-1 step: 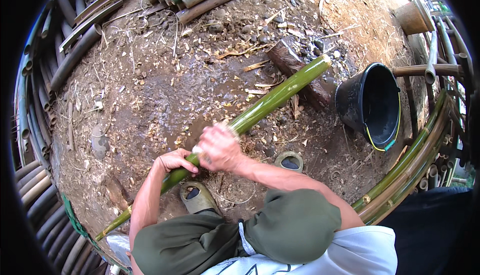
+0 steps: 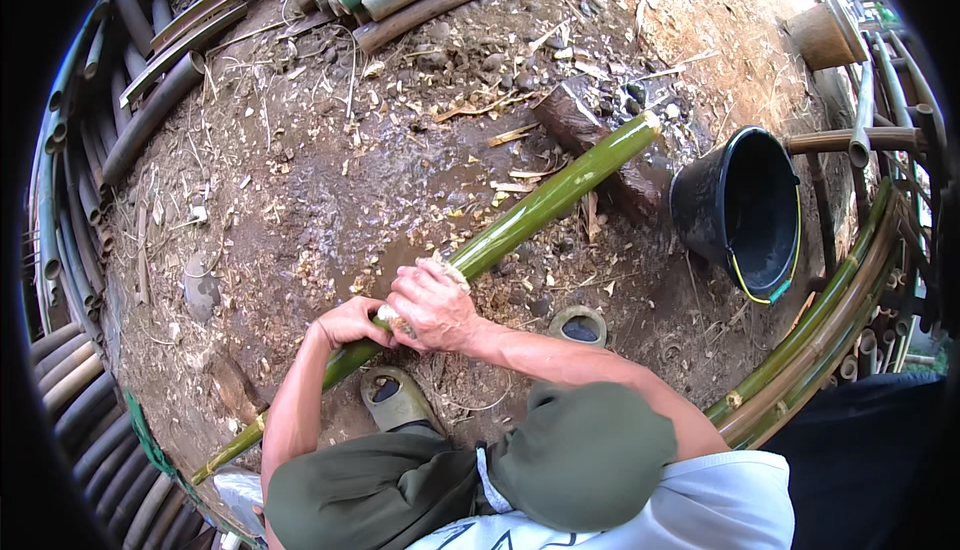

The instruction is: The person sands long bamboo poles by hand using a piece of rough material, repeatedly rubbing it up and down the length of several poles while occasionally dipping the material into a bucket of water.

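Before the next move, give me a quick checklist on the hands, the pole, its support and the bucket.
1. Left hand gripping the green bamboo pole: ok, wrapped around it.
2. Right hand holding the pale wad against the pole: ok.
3. Room between the hands: not ok, they are very close; whether they touch is unclear.
4. Pole's far end over the dark wood block: ok, it crosses above it.
5. Black bucket apart from the pole: ok, a gap shows.
6. Water in the bucket: cannot tell, the inside is too dark.
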A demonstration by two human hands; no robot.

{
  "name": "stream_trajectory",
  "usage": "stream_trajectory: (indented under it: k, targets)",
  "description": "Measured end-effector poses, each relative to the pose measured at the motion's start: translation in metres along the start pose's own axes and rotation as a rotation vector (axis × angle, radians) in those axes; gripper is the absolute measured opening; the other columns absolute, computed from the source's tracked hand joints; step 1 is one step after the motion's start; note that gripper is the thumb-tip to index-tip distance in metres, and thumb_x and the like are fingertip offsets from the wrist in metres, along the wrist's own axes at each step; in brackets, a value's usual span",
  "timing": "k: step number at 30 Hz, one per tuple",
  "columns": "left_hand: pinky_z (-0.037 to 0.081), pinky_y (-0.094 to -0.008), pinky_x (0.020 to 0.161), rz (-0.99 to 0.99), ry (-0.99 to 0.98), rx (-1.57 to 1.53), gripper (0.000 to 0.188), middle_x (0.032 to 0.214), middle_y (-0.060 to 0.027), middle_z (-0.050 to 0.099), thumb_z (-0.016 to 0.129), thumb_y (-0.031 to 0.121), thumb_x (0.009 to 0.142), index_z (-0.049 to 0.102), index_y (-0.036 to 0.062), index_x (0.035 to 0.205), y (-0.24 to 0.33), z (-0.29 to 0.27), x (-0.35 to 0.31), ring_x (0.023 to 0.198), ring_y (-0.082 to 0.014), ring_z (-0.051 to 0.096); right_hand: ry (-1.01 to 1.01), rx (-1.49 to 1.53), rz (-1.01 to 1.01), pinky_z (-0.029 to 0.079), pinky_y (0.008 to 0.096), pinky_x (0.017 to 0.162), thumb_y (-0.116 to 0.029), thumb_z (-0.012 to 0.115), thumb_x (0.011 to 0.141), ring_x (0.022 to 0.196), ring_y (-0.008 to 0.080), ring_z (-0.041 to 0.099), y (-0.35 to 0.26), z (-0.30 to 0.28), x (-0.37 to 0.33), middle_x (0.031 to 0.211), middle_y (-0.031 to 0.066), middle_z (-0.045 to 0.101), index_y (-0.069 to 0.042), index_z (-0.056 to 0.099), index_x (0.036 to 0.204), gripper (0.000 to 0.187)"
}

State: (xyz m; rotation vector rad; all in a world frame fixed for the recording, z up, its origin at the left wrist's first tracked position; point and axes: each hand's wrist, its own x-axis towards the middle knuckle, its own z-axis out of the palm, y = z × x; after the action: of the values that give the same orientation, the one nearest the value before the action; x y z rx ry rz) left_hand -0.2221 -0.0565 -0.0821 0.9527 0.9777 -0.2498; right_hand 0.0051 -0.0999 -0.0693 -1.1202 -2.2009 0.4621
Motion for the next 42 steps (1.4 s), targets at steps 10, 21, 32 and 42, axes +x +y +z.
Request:
stream_trajectory:
  k: [10,21,32,42]
  targets:
    - [0.055,-0.0423,0.081,0.189,0.936,0.838,0.062,0.101,-0.0128,0.069,0.079,0.023,0.071,0.059,0.0074,0.127,-0.013,0.087,-0.024,0.090,-0.0334,0.068,0.345,-0.422,0.153,0.042,0.0502,0.103,-0.027,0.063,0.081,0.103,0.0288,0.063,0.220,-0.148,-0.021,0.095,0.0113,0.066,-0.016,0.069,0.087,0.014]
    - [0.059,-0.0345,0.068,-0.139,-0.321,-0.467,0.042,0.091,-0.0134,0.073,0.081,0.003,0.076,0.065,-0.0026,0.114,-0.002,-0.004,0.002,0.072,-0.0192,0.071,0.310,-0.379,0.202,0.030,0.0536,0.116,-0.034,0.061,0.087,0.107,0.0317,0.065,0.143,-0.079,-0.019,0.102,0.0116,0.070,-0.017,0.070,0.095,0.021]
    - [0.054,-0.0462,0.093,-0.086,0.470,0.727,0.098,0.114,-0.0215,0.071,0.091,0.058,0.058,0.056,0.0069,0.133,-0.028,0.041,-0.080,0.107,-0.0381,0.068,0.108,0.265,0.221,0.057,0.0374,0.077,-0.027,0.071,0.084,0.084,0.0244,0.068,0.048,-0.093,0.002,0.094,0.0098,0.068,-0.008,0.068,0.095,0.021]
    - [0.057,-0.0507,0.077,-0.163,0.752,0.861,0.048,0.084,-0.0228,0.072,0.079,0.027,0.061,0.064,0.0085,0.103,-0.016,-0.039,-0.173,0.081,-0.0431,0.071,0.139,-0.574,1.225,0.039,0.0489,0.111,-0.048,0.072,0.083,0.133,0.0410,0.045,0.175,-0.404,-0.107,0.144,0.0217,0.046,-0.008,0.060,0.132,0.065]
